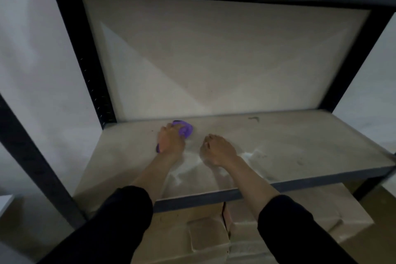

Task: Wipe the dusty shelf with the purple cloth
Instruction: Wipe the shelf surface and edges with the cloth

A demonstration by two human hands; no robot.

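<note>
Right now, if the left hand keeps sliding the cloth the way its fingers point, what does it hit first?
Probably the back wall behind the shelf. The left hand presses the purple cloth near the rear edge, with only bare board ahead; depth is hard to judge.

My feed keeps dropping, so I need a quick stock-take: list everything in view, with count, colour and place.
Dusty shelf board: one, beige, centre, pale streaks near its front edge.
Metal shelving frame: one, black, around the board.
Purple cloth: one, purple, rear left of board, under the left hand.
Cardboard boxes: several, tan, below the board.
Wall: white, behind.
Left hand: grip pressed on cloth.
Right hand: bare, resting on board.
Sleeves: two, black.
</note>
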